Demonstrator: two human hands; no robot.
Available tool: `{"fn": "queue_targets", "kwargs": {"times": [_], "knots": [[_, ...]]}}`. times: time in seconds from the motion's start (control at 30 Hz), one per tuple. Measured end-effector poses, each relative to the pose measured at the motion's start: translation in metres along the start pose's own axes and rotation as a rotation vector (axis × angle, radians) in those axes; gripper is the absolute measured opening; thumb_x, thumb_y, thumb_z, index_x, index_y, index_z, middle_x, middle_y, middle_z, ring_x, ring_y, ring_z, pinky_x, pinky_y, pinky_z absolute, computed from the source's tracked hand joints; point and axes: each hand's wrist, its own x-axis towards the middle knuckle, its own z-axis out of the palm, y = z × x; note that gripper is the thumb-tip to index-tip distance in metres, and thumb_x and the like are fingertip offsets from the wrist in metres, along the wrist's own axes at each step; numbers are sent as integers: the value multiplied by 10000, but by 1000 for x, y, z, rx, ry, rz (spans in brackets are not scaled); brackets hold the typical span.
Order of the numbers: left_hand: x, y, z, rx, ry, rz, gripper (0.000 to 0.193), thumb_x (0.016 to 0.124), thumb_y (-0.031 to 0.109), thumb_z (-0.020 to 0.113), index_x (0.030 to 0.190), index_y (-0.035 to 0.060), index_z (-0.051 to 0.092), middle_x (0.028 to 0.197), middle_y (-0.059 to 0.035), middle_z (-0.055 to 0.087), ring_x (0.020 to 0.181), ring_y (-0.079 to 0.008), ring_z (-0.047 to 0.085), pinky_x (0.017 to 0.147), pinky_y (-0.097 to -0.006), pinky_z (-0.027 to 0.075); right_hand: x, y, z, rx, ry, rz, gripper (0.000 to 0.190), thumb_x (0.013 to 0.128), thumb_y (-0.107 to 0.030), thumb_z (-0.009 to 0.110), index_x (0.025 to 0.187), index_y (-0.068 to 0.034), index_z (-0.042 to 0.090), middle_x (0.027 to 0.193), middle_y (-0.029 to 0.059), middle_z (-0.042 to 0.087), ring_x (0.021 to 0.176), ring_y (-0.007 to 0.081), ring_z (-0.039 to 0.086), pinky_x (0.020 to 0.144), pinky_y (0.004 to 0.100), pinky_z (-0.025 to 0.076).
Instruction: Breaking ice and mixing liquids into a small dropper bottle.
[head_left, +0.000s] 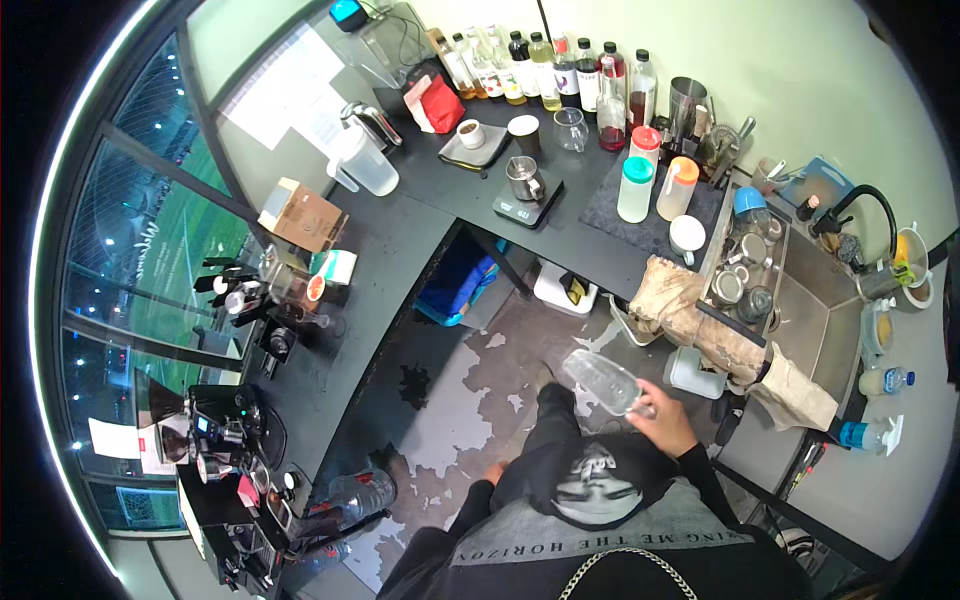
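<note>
My right hand (666, 421) grips the handle end of a clear plastic scoop (602, 381), held out in front of my body above the floor. Nothing shows inside the scoop. Only a small part of my left hand (495, 472) is visible, low beside my hip, with its fingers hidden. Ahead on the black counter, a steel pitcher (525, 178) stands on a digital scale (529, 210). A dark paper cup (524, 135) and a glass cup (571, 130) are behind it. Lidded squeeze bottles (636, 191) and a white cup (686, 235) stand farther right.
A steel sink (814, 322) with a black faucet (862, 196) lies right, brown cloths (671, 300) draped over its front. Syrup bottles (540, 71) line the wall. Leftward are a cardboard box (302, 215), a coffee grinder (217, 420) and large water bottles (364, 491) on the floor.
</note>
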Motion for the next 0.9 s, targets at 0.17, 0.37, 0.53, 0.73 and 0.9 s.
{"fn": "queue_targets", "kwargs": {"times": [0.17,0.37,0.53,0.73,0.9], "knots": [[-80,-1,3,-111,57,-252,638,907,578,591,1295,74,635,1192,-211,689,1177,-337,637,1001,-411,483,13,-7,38,73,-248,-149,661,868,-138,734,1447,-20,436,1068,139,696,923,175,684,806,314,554],[-182,112,-58,-689,181,-1,710,984,569,535,1474,66,431,1330,-104,608,1238,-249,587,996,-396,487,24,-63,161,202,-553,-387,714,914,-53,585,1544,-35,250,1073,133,666,887,160,658,769,303,549],[-283,134,-51,-1581,553,492,595,1057,464,439,1494,69,356,1408,-140,529,1307,-246,519,1081,-365,439,-58,-118,308,-61,-1167,-567,682,950,-77,489,1572,-46,210,1443,238,511,1297,337,550,1068,392,439],[-397,16,27,-1675,1412,68,390,1023,384,568,1202,43,502,974,-48,609,836,-129,626,707,-282,530,-166,-147,438,-135,-1804,-405,503,1021,-112,540,1481,16,381,1332,128,613,1123,180,631,976,313,491],[-481,-110,137,-1700,2071,-384,336,1037,386,533,1134,68,482,823,-33,571,590,-104,561,523,-278,494,-240,-153,527,-326,-1969,-315,463,1027,-220,575,1420,4,478,1254,93,653,1056,164,646,881,295,514]]}}
